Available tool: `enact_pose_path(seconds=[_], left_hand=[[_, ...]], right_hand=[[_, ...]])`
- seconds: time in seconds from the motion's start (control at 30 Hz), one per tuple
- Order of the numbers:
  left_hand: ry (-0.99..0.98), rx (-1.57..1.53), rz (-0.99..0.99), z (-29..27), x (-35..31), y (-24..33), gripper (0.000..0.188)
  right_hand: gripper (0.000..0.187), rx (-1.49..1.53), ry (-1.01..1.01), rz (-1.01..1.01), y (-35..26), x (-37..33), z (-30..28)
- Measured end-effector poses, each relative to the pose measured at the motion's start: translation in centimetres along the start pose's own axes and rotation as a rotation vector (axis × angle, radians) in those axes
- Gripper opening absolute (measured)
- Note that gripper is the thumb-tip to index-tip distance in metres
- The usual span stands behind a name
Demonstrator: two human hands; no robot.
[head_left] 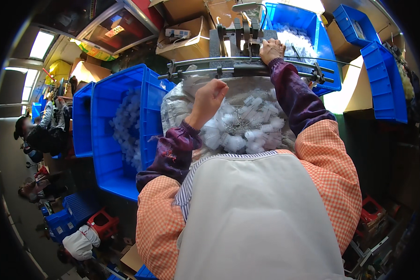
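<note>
My left hand (209,103) hovers over the near side of a pile of small white plastic pieces (259,133), its fingers curled together. Whatever the fingertips hold, if anything, is too small to tell. The pile lies on a pale plastic sheet (175,109) in front of my apron; many pieces show rows of comb-like teeth, and thin metal bits lie among them. Farther off, my right hand (271,50) rests with bent fingers at the right side of a dark metal bench fixture (240,42). What those fingers grip is hidden. Horizontal metal rods (247,70) cross before the fixture.
A big blue bin (147,107) with white pieces stands at my left. Another blue bin (324,46) of white pieces is beyond my right hand, with blue crates (382,81) farther right. Cardboard boxes (189,39) sit behind the fixture. Other people (81,242) sit at far left.
</note>
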State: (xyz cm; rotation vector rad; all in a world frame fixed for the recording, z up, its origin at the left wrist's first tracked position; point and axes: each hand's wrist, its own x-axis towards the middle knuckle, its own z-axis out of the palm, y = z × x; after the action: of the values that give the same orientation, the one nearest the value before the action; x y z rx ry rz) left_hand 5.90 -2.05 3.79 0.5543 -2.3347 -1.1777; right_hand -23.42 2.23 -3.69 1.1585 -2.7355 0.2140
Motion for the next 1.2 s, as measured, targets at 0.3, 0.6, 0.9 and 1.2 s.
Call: enact_pose_path(seconds=[0.3, 0.6, 0.9, 1.2], left_hand=[[-0.11, 0.076, 0.348, 1.9, -0.2, 2.0, 0.009], [-0.289, 0.462, 0.835, 4.3, 0.0, 3.5, 0.017], [-0.231, 0.584, 1.05, 6.3, 1.4, 4.2, 0.023], [-0.604, 0.557, 0.052, 0.9, -3.7, -2.0, 0.041]], right_hand=[[0.027, -0.007, -0.22, 0.022, 4.6, 2.3, -1.2], [0.028, 0.315, 0.01, 0.035, 6.5, -2.4, -7.1], [0.027, 1.446, -0.923, -0.215, -1.0, -10.3, -7.2], [0.017, 0.122, 0.129, -0.222, 2.7, 0.1, -0.4]])
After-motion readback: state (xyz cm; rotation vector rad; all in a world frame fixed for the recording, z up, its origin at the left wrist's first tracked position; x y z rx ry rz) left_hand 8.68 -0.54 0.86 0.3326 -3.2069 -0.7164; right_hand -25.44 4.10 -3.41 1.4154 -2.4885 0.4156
